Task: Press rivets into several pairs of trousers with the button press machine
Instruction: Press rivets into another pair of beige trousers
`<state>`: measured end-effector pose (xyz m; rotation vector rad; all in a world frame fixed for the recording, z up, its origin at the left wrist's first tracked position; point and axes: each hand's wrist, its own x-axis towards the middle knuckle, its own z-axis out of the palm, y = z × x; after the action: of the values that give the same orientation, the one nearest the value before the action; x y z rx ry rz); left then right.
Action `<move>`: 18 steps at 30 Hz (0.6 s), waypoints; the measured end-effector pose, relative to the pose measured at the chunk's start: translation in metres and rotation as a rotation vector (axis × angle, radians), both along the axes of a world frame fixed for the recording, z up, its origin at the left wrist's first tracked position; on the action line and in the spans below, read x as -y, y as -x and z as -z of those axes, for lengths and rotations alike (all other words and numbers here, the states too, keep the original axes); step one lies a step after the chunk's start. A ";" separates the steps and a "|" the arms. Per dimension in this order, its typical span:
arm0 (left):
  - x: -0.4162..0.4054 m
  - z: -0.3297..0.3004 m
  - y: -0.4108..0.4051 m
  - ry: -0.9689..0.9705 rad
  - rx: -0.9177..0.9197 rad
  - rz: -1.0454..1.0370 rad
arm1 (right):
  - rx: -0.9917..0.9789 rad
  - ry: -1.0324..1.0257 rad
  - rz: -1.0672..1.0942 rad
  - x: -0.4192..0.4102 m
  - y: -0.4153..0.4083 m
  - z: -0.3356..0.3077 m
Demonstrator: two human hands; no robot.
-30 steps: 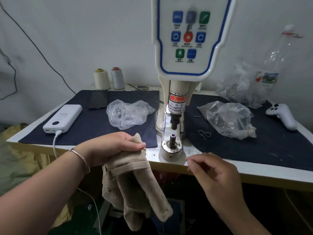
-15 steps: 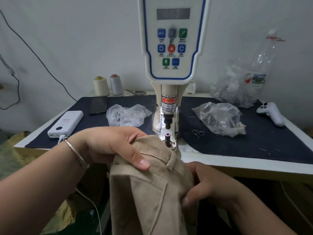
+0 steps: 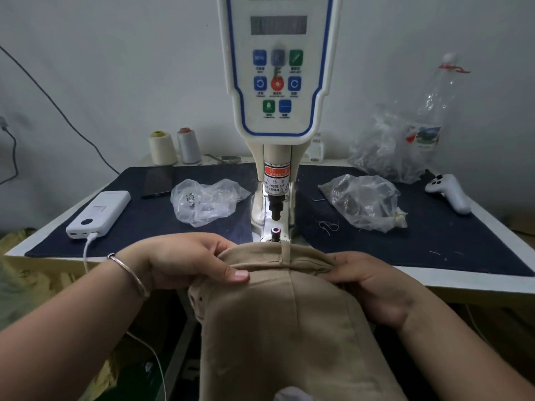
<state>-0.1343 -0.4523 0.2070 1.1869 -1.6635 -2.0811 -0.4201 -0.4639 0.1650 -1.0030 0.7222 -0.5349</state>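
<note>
Beige trousers draped below press

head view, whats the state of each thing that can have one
left hand: grips the trousers waistband
right hand: grips the waistband too
trousers: held up, waistband just short of the lower die
lower die: uncovered
punch: raised, apart from the die
machine display: blank
power bank: cable plugged in
phone: screen dark

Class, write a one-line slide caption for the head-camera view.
Both hands, left hand and right hand, hold beige trousers at the waistband just before the button press machine lower die.
</note>
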 end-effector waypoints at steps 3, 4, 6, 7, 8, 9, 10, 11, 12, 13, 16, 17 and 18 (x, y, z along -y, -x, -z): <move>-0.002 0.014 0.007 -0.014 -0.124 -0.090 | -0.066 -0.040 0.052 0.004 0.002 -0.003; -0.002 0.020 0.010 -0.012 -0.154 -0.142 | -0.090 -0.050 0.071 0.005 0.001 -0.003; -0.002 0.030 0.017 0.023 -0.171 -0.244 | -0.182 -0.015 0.123 0.006 -0.002 -0.004; -0.002 0.034 0.021 0.049 -0.153 -0.292 | -0.244 0.031 0.169 0.006 -0.005 -0.004; -0.001 0.038 0.024 0.069 -0.126 -0.341 | -0.304 0.090 0.220 0.007 -0.008 -0.004; 0.000 0.040 0.027 0.078 -0.101 -0.392 | -0.359 0.155 0.267 0.008 -0.012 -0.004; 0.002 0.042 0.030 0.085 -0.074 -0.446 | -0.404 0.215 0.304 0.009 -0.016 -0.004; 0.005 0.043 0.031 0.101 -0.036 -0.498 | -0.438 0.264 0.328 0.011 -0.020 -0.005; 0.008 0.043 0.031 0.122 0.012 -0.544 | -0.460 0.296 0.338 0.014 -0.023 -0.006; 0.011 0.043 0.031 0.139 0.055 -0.579 | -0.474 0.312 0.339 0.017 -0.026 -0.008; 0.021 0.041 0.029 0.172 0.123 -0.635 | -0.489 0.318 0.332 0.029 -0.032 -0.014; 0.024 0.040 0.028 0.185 0.140 -0.642 | -0.492 0.313 0.333 0.034 -0.034 -0.016; 0.027 0.038 0.028 0.198 0.160 -0.648 | -0.500 0.304 0.344 0.039 -0.035 -0.018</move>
<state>-0.1619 -0.4792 0.1687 1.5857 -1.2634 -1.4256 -0.3851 -0.5025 0.1834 -1.3264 1.3018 -0.7152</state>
